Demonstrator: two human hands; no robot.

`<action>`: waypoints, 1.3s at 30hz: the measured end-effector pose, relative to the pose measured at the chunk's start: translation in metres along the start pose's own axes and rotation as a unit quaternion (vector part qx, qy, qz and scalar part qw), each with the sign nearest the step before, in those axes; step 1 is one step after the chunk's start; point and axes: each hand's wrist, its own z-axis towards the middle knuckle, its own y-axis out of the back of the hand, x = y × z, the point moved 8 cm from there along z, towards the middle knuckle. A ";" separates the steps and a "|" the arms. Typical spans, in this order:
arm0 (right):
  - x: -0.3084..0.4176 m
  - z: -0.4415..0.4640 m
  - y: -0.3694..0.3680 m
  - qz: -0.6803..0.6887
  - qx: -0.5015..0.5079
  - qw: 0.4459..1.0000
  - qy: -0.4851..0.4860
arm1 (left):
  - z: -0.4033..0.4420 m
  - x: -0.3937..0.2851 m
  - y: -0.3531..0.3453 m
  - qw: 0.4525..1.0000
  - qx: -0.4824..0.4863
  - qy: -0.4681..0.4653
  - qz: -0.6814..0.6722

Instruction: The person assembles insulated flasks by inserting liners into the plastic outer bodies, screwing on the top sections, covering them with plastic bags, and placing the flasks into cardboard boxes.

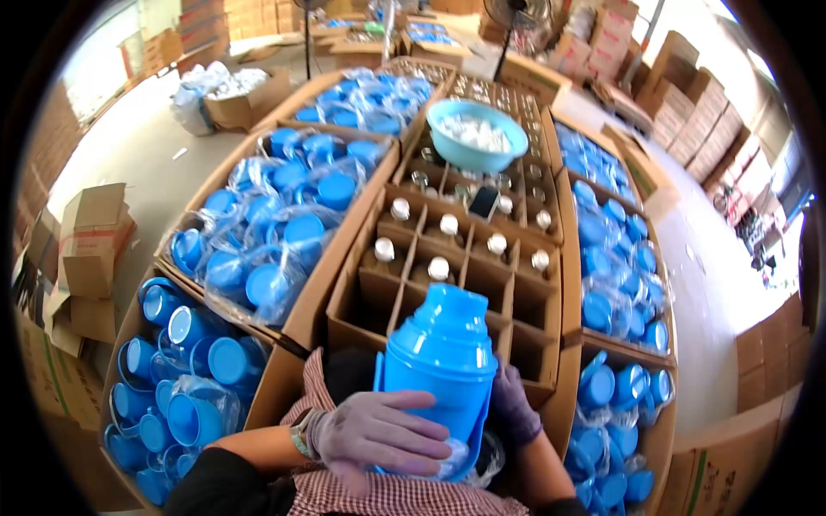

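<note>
A blue plastic thermos flask point(437, 344) stands upright in front of my body, its stepped, narrower end at the top. My left hand point(379, 430), in a purple-grey glove, lies across its lower front with the fingers stretched out. On its right side is my gloved right hand point(514, 406), gripping the flask, with its fingertips partly hidden behind. Clear plastic point(489, 460) shows beside the flask's base. Just beyond, a divided cardboard box point(361, 305) holds several bottle-like pieces with white caps point(449, 225); some compartments hold none.
Boxes of blue plastic flask parts stand left point(228, 361) and right point(602, 387), some parts bagged. A light-blue basin point(447, 150) of small white pieces rests on the boxes ahead, near a dark phone-like object point(483, 202). Fans point(516, 10) and stacked cartons point(688, 103) stand farther back.
</note>
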 end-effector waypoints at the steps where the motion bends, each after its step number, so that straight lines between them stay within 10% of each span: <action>1: 0.014 0.005 0.006 -0.066 -0.010 0.997 0.044 | -0.011 0.019 0.012 0.994 -0.073 0.064 0.054; 4: 0.104 -0.017 -0.022 -0.188 -0.039 0.932 0.306 | -0.054 0.090 0.050 0.875 -0.301 0.356 0.132; 5: 0.123 -0.034 -0.034 -0.213 -0.047 0.883 0.415 | -0.051 0.099 0.030 0.866 -0.342 0.364 -0.027; 6: 0.117 -0.035 -0.039 -0.233 -0.050 0.880 0.410 | -0.027 0.071 0.033 0.924 -0.230 0.297 0.070; 7: 0.070 -0.010 -0.016 -0.068 -0.070 0.978 0.186 | -0.010 0.044 0.031 0.955 -0.114 0.222 0.159; 9: -0.019 0.006 0.034 -0.136 -0.051 0.980 -0.138 | -0.010 0.031 0.025 0.991 -0.032 0.115 0.052; 10: 0.004 0.011 0.032 -0.182 -0.094 0.977 0.063 | -0.015 0.036 0.034 0.979 -0.050 0.175 0.090; 15: 0.117 -0.026 -0.025 -0.212 -0.075 0.909 0.351 | -0.089 0.169 0.046 0.820 -0.323 0.449 -0.145; 17: 0.108 -0.029 -0.037 -0.298 -0.019 0.895 0.332 | -0.060 0.144 0.019 0.798 -0.277 0.485 -0.226; 21: 0.045 0.003 -0.014 0.147 0.027 0.984 0.097 | -0.013 0.076 0.044 0.885 -0.131 0.394 0.212; 27: 0.069 0.046 -0.028 0.308 0.083 0.947 -0.031 | -0.010 0.176 0.048 0.800 -0.317 0.473 -0.191; 32: 0.072 0.056 -0.012 0.288 0.085 0.953 -0.044 | 0.023 0.157 0.043 0.835 -0.293 0.460 -0.076; 37: 0.012 0.113 0.021 0.047 0.082 0.991 0.094 | 0.072 0.127 0.029 0.918 -0.283 0.234 -0.148; 39: 0.011 0.109 0.049 0.067 0.007 0.996 0.062 | 0.059 0.156 0.066 0.916 -0.301 0.263 0.030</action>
